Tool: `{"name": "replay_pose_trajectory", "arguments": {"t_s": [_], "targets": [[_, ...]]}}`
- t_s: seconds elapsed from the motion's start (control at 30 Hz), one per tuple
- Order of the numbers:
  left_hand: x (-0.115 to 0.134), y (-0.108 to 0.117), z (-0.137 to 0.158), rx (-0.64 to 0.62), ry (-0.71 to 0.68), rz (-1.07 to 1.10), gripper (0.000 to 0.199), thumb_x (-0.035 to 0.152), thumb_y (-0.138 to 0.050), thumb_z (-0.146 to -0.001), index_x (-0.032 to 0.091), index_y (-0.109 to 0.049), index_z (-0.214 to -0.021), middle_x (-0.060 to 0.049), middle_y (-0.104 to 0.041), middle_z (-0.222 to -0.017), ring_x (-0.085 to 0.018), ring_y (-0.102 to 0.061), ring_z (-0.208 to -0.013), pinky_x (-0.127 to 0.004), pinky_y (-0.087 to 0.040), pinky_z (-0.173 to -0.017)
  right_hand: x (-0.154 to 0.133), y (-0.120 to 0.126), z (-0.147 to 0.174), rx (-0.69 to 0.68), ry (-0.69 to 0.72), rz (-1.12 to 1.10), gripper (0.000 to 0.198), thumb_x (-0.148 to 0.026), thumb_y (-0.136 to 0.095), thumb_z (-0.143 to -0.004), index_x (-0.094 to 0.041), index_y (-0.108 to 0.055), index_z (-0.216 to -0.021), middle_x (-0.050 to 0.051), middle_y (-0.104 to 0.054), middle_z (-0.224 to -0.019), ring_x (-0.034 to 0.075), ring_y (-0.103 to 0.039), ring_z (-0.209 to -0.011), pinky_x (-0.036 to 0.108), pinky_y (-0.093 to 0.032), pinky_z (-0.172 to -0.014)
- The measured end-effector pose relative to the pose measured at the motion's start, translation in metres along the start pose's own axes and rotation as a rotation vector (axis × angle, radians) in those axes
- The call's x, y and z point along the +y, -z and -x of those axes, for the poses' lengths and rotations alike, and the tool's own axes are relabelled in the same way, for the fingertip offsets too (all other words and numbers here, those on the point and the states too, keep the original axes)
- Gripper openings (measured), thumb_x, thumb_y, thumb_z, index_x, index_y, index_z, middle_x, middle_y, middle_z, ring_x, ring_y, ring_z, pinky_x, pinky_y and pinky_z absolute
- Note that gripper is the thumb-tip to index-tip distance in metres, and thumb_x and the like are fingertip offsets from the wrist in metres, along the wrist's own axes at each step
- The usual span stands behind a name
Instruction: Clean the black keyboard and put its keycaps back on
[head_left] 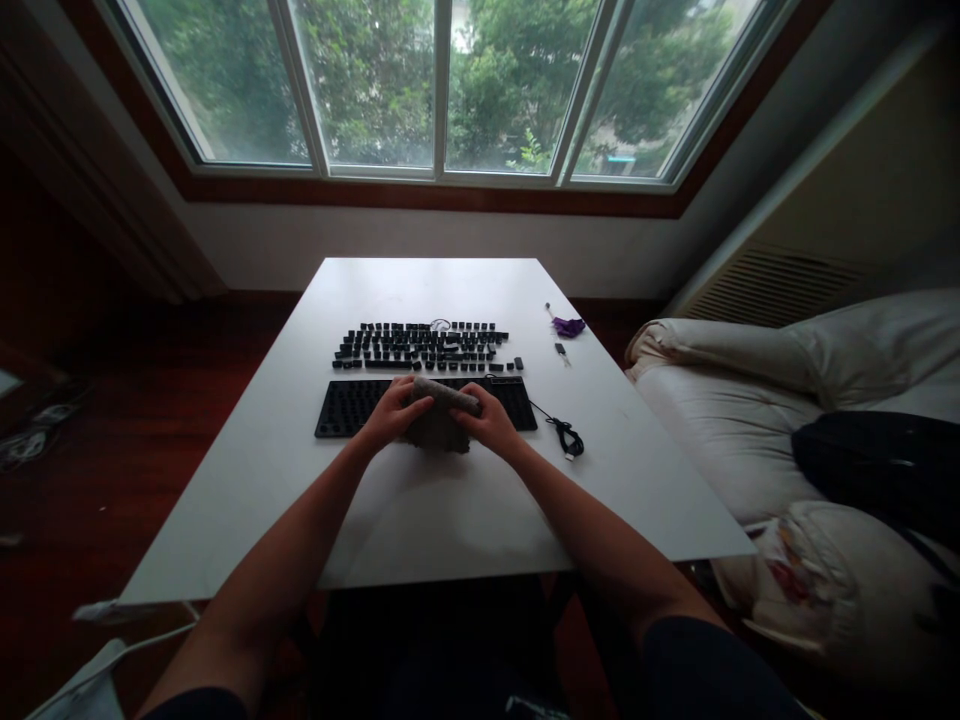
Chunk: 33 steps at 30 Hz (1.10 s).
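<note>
A grey cloth (439, 425) hangs between my two hands, its upper edge folded over. My left hand (396, 410) grips its left end, and my right hand (487, 418) holds the right end with the thumb on top. Under and just behind the cloth lies a black keyboard (349, 405) without its keycaps, its middle partly hidden by the cloth and hands. Beyond the keyboard, many loose black keycaps (420, 347) are laid out in rows on the table.
The white table (255, 490) stands below a window. Right of the keyboard lies its coiled black cable (568, 438). Farther back are a small keycap puller-like tool (562, 353) and a purple item (568, 327). A cream sofa (720, 410) with a dark bag (877, 465) stands at right.
</note>
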<state>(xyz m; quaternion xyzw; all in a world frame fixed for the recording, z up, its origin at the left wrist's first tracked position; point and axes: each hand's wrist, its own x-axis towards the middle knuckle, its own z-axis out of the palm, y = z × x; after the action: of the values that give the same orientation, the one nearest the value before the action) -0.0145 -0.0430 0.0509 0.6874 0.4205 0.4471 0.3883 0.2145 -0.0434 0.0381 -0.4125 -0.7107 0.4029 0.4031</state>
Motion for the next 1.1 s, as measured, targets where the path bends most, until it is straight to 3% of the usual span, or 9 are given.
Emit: {"name": "replay_pose_trajectory", "arguments": {"t_s": [0.17,0.37,0.7,0.97,1.1], "targets": [[-0.008,-0.011,0.001,0.021,0.182,0.333,0.044,0.054,-0.071,-0.084,0.016,-0.07,-0.108,-0.005,-0.069,-0.1,-0.021,-0.061,-0.093,-0.03,-0.048,-0.082,0.003,-0.002,-0.002,0.114,-0.09,-0.212,0.038,-0.056,-0.066,-0.082,-0.024,-0.05,-0.093,0.0,-0.054,-0.083,0.018,-0.051,-0.077,0.028,-0.044,-0.068],[-0.016,-0.023,-0.001,0.058,0.215,0.39,0.041,0.054,-0.066,-0.087,0.017,-0.065,-0.106,-0.002,-0.067,-0.094,-0.017,-0.059,-0.086,-0.026,-0.047,-0.076,0.005,-0.008,-0.004,0.165,-0.106,-0.198,0.047,-0.056,-0.072,-0.079,-0.024,-0.054,-0.109,0.001,-0.058,-0.092,0.019,-0.054,-0.084,0.031,-0.047,-0.076],[-0.016,-0.028,0.0,0.128,0.249,0.503,0.04,0.045,-0.075,-0.079,0.021,-0.055,-0.103,-0.001,-0.068,-0.094,-0.017,-0.063,-0.084,-0.026,-0.048,-0.074,0.008,-0.013,-0.003,0.108,-0.149,-0.407,0.037,-0.054,-0.074,-0.079,-0.021,-0.061,-0.088,0.0,-0.059,-0.081,0.018,-0.054,-0.078,0.03,-0.046,-0.072],[-0.019,-0.038,0.003,0.162,0.303,0.775,0.047,0.041,-0.081,-0.077,0.022,-0.056,-0.112,0.002,-0.066,-0.092,-0.012,-0.06,-0.075,-0.023,-0.048,-0.069,0.014,-0.026,0.0,0.043,-0.181,-0.738,0.035,-0.045,-0.08,-0.078,-0.021,-0.069,-0.101,0.001,-0.068,-0.093,0.018,-0.06,-0.085,0.03,-0.048,-0.079],[-0.018,-0.045,0.004,0.14,0.247,0.724,0.042,0.042,-0.08,-0.08,0.021,-0.058,-0.109,0.0,-0.066,-0.095,-0.012,-0.06,-0.079,-0.022,-0.046,-0.07,0.014,-0.025,0.001,-0.059,-0.219,-0.832,0.033,-0.04,-0.083,-0.077,-0.021,-0.072,-0.101,0.001,-0.069,-0.091,0.016,-0.061,-0.081,0.027,-0.048,-0.076]]}}
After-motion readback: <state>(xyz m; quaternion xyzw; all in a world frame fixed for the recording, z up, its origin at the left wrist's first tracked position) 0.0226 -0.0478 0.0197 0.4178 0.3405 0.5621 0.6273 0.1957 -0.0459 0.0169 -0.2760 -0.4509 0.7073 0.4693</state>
